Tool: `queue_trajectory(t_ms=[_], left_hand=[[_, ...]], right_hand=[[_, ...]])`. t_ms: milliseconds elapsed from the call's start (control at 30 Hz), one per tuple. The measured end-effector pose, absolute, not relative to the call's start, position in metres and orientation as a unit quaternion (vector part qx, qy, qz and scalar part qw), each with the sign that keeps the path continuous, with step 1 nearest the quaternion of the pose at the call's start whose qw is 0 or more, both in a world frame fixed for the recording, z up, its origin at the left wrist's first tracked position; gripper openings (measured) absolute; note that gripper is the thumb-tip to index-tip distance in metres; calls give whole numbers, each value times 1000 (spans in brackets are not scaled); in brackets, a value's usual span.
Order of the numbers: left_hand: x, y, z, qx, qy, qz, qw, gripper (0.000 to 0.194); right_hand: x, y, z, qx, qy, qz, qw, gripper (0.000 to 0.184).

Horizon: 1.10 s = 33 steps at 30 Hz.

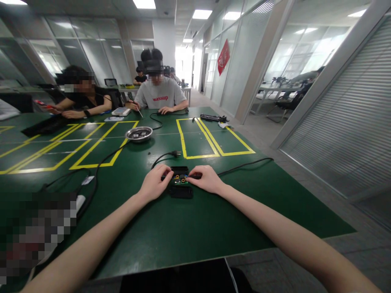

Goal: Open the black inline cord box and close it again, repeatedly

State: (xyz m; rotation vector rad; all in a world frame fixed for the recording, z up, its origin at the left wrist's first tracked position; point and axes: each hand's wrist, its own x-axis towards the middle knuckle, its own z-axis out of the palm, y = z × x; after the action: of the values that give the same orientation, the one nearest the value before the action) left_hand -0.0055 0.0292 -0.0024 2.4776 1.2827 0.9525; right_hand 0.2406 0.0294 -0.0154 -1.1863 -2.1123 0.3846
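A small green circuit board with copper-coloured coils sits between my two hands. My left hand is closed, fingers pinched on the black cord end at the board's left side. On the right, my right hand pinches the black cable where it meets the board. One black plastic case half lies just beyond the board, the other case half just in front of it. From behind my left hand runs a cord ending in a plug. My fingers hide the exact cord joints.
A metal bowl with small parts stands farther back. Yellow tape rectangles mark the green table. Black cables cross the left side. Across the table sit a person in a grey shirt and another in black.
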Motion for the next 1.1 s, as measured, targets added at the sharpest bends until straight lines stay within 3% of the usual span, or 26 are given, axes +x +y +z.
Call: queue_trajectory(t_ms=[200, 333, 600, 733, 900, 1100], left_hand=[[-12, 31, 5, 851, 442, 282, 33, 50], [-18, 25, 16, 881, 373, 289, -11, 56], [-16, 28, 9, 918, 352, 181, 25, 53], [-12, 27, 7, 915, 365, 167, 39, 52], [-9, 23, 7, 901, 389, 181, 63, 52], [-5, 20, 7, 876, 444, 173, 80, 53]], right_hand=[[244, 12, -2, -388, -821, 142, 393, 9], [248, 1, 6, -317, -859, 136, 380, 14], [250, 7, 3, -317, -902, 135, 261, 10], [254, 13, 3, -337, -903, 112, 242, 13], [254, 19, 0, -351, -904, 87, 228, 32], [253, 21, -4, -359, -895, 123, 235, 30]])
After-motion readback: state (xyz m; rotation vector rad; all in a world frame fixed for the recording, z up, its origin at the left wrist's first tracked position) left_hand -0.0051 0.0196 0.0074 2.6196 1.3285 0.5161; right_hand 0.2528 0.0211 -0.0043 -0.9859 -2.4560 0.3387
